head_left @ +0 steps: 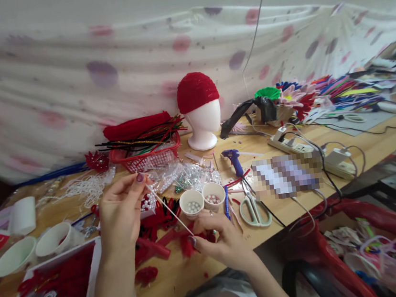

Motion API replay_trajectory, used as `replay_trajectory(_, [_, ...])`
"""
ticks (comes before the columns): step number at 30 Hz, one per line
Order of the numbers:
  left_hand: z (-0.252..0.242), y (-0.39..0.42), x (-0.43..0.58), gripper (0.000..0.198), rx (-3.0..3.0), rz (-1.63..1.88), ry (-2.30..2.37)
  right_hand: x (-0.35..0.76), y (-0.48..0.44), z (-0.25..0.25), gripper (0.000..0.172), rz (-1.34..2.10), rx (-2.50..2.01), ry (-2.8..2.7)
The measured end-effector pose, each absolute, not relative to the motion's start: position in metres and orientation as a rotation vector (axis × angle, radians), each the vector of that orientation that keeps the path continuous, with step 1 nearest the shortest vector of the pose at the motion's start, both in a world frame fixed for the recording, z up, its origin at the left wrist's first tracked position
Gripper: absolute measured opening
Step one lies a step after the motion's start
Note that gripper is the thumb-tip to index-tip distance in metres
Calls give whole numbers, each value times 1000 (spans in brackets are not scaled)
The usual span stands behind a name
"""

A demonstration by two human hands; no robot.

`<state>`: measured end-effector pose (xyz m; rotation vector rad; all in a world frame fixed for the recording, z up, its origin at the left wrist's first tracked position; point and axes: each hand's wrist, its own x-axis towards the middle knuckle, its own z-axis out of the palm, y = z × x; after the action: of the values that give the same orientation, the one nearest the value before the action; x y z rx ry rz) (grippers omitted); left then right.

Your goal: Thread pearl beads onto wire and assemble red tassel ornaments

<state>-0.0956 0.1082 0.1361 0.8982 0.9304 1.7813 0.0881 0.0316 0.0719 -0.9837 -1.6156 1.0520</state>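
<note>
A thin white strand (169, 209) runs straight and slanting between my two hands; whether it is cord or a stiff stem I cannot tell. My left hand (121, 211) pinches its upper end between thumb and fingertips. At the lower end, my right hand (223, 239) grips it with thumb and bent fingers. Just behind the right hand stand two paper cups, one with pale beads (192, 206) and one with white and reddish beads (214, 198). Red fuzzy pieces (146, 275) lie on the table below the strand.
A foam head (201, 129) wears a red cap (197, 91). Nearby are a red basket (147, 160), a blue glue gun (233, 161), scissors (254, 211) and a power strip (291, 146). A white tray (95, 272) is at left, and a red-lined bin (315, 249) at lower right.
</note>
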Motion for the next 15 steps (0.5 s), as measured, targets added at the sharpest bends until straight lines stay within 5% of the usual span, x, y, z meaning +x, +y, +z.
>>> replay_trajectory(15, [118,92,-96,15,835,1669,939,103,30,60,25,795,-998,-1851])
